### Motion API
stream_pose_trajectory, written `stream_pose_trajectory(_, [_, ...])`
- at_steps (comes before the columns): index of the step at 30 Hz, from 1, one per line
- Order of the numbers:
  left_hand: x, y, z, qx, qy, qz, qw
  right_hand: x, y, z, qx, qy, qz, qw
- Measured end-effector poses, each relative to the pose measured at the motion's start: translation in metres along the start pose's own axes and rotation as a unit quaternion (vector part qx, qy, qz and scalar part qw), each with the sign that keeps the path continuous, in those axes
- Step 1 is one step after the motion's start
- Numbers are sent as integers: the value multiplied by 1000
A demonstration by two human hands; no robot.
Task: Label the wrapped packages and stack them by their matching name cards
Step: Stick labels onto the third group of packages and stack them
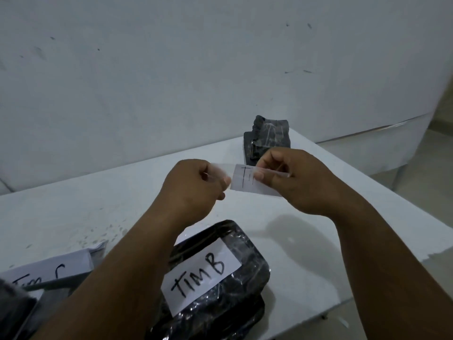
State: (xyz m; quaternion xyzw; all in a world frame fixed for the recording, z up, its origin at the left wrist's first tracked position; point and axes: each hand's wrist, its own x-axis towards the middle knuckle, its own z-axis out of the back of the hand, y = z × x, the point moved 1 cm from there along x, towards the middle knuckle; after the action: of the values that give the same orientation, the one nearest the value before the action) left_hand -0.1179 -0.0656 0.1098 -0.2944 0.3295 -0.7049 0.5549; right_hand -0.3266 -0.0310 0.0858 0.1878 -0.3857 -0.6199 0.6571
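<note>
Both hands raised mid-table: left hand (pixel 196 185) pinching clear tape (pixel 221 169), right hand (pixel 291 177) pinching paper label (pixel 247 180); long axis left-right; unlabelled package (pixel 268 133) just beyond, nearer right hand.

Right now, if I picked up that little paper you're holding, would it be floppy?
Probably floppy and very light: the paper slip looks thin, and both hands hold it up by pinching its ends. The clear tape stretched along its top would likely stick to your fingers. It could also crease or tear easily, being plain paper.
</note>
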Motion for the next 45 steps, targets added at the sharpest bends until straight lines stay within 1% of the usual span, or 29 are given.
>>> stream_pose_trajectory(2, [4,-3,5,-38,-21,-9,999,2,0,4,34,-26,-4,999])
stream_pose_trajectory(5, [10,-5,11,-73,-36,-1,997,6,-6,8,90,-84,-27,992])
stream_pose_trajectory(11, [34,-13,12,-94,-39,0,995,12,-16,7,117,-193,-63,972])
stream_pose_trajectory(13, [47,-19,8,-113,-57,-8,992,15,-18,7,127,-220,-70,965])
stream_pose_trajectory(17, [81,-26,-5,-159,-94,11,983,23,-29,13,141,-270,-88,948])
stream_pose_trajectory(18, [91,-27,-10,-150,-96,9,984,24,-32,15,141,-276,-93,946])
stream_pose_trajectory(20, [108,-29,-24,-96,-83,-8,992,27,-39,18,143,-288,-102,941])
stream_pose_trajectory(23, [129,-32,-51,3,-28,-70,997,30,-49,23,144,-310,-115,933])
stream_pose_trajectory(26, [149,-37,-78,55,29,-100,993,35,-60,26,138,-342,-123,921])
stream_pose_trajectory(29, [171,-37,-104,118,105,-90,983,41,-69,28,117,-365,-132,914])
stream_pose_trajectory(32, [188,-32,-124,243,141,-76,957,47,-74,27,96,-386,-137,907])
stream_pose_trajectory(33, [190,-31,-129,257,141,-76,953,49,-76,26,92,-392,-135,905])
stream_pose_trajectory(36, [194,-24,-143,231,130,-74,961,53,-78,24,85,-416,-127,896])
stream_pose_trajectory(39, [193,-25,-149,181,84,-82,976,55,-79,20,101,-427,-124,890])
stream_pose_trajectory(42, [185,-40,-151,209,2,-114,971,56,-76,15,118,-427,-123,888])
stream_pose_trajectory(43, [182,-45,-152,226,-11,-118,967,55,-74,13,124,-427,-123,887])
stream_pose_trajectory(45, [179,-49,-156,251,-24,-100,963,54,-68,11,139,-429,-121,885])
